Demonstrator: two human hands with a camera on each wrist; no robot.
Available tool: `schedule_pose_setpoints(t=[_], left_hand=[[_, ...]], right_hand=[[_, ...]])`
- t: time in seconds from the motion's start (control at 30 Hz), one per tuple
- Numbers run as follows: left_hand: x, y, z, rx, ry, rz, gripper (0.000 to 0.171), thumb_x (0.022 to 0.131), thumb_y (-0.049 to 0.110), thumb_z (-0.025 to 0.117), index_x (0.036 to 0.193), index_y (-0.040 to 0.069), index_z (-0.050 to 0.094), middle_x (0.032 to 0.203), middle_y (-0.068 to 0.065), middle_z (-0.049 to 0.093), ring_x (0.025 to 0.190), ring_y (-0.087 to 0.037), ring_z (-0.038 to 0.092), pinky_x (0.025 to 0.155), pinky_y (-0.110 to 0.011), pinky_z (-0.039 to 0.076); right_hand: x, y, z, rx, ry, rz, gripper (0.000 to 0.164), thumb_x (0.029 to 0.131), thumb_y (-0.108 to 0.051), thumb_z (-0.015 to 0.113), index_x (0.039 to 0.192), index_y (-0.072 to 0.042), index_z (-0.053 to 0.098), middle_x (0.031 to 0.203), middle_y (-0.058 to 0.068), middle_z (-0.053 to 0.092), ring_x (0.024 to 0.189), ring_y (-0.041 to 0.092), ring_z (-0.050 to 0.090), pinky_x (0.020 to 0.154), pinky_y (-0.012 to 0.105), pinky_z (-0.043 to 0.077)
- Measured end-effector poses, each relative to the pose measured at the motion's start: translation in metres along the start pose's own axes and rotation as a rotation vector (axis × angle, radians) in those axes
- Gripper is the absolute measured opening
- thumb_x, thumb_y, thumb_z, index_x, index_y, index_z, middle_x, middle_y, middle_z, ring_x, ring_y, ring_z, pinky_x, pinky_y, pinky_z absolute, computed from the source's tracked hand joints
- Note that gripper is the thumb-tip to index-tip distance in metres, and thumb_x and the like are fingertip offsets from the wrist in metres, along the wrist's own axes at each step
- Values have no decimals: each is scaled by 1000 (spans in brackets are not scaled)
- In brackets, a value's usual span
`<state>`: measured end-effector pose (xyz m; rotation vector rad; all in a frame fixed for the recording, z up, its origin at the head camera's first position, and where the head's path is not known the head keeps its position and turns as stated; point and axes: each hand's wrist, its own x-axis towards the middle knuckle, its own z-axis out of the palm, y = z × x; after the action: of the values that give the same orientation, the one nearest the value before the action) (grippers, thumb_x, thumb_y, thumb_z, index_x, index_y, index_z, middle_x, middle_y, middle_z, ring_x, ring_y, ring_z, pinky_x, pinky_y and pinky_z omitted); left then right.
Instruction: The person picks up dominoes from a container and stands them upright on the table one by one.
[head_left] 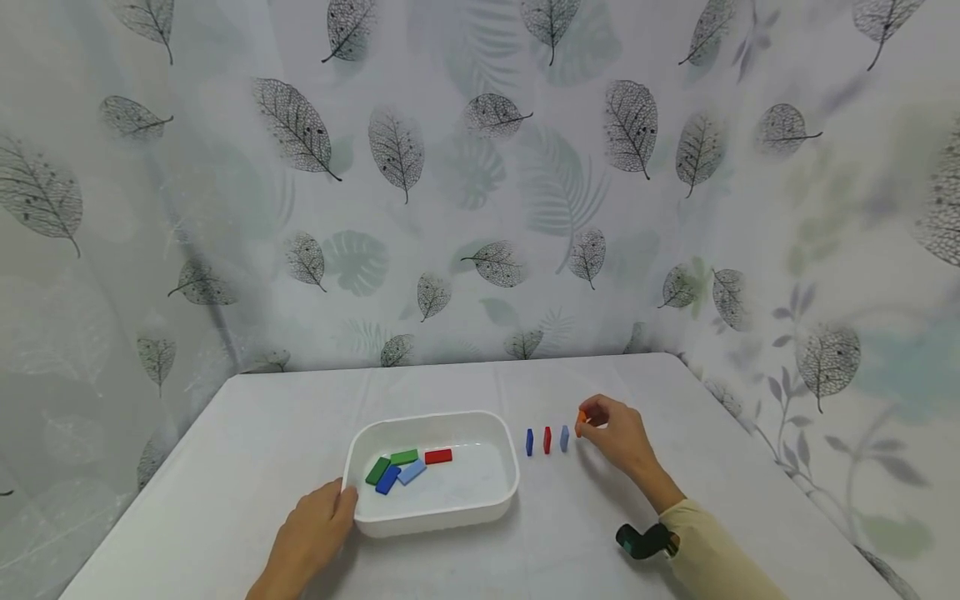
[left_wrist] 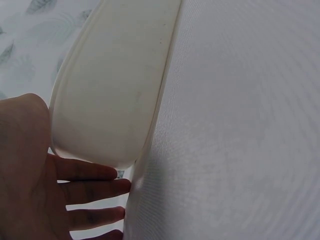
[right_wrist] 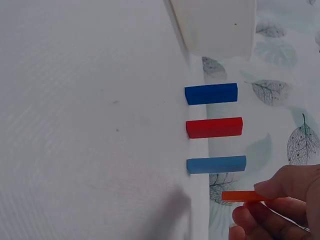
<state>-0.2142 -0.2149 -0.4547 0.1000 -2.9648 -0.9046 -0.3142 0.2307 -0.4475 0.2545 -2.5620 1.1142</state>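
Note:
My right hand pinches an orange block between thumb and fingers, at the right end of a row of standing blocks. In that row a dark blue block, a red block and a light blue block stand upright, spaced apart. The orange block is held upright beside the light blue one; its lower end appears off the table in the right wrist view. At the white tray, my left hand touches the left end, its fingers extended.
Inside the tray lie two green blocks, a dark blue block, a light blue block and a red block. A white cloth covers the table. Leaf-patterned curtains rise behind and at both sides.

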Motion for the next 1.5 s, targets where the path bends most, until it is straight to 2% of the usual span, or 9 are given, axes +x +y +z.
schedule_pose_setpoints(t=[0.2,0.33,0.63,1.0,1.2,1.5], left_hand=[[1,1,1,-3,2,1,48,109,32,44,131,-6,64,113,-17,72,84,-24,61,79,-54,55],[1,2,0,-1,7,9,47,109,31,44,129,-6,65,112,-17,72,83,-23,61,79,-54,55],[0,1,0,-5,14,11,45,108,30,45,128,-5,66,108,-14,72,80,-22,58,69,-47,54],[-3,2,-1,2,20,12,46,108,30,44,129,-6,65,115,-19,71,86,-25,62,83,-58,54],[-3,2,-1,-7,14,7,45,108,30,45,128,-6,65,108,-15,72,81,-24,58,75,-52,55],[-2,1,1,-8,16,4,46,108,31,45,129,-5,65,110,-16,72,81,-23,59,77,-54,55]], right_hand=[[-1,3,3,-9,-18,19,21,88,0,78,107,-1,72,92,2,71,87,23,69,79,41,52],[-3,5,5,-22,-33,32,20,88,0,77,106,-2,72,91,2,71,86,22,68,79,41,52],[-2,10,7,-29,-46,16,20,87,2,75,107,0,71,92,3,72,86,23,69,80,45,53],[-3,13,9,-41,-71,44,22,87,1,77,109,-1,71,93,3,71,87,23,68,81,45,54],[-4,12,8,-42,-80,53,23,87,0,78,109,0,71,94,4,72,87,24,69,81,47,55],[-3,7,2,-23,-79,62,29,86,2,75,114,2,69,103,10,73,91,26,69,82,45,55]])
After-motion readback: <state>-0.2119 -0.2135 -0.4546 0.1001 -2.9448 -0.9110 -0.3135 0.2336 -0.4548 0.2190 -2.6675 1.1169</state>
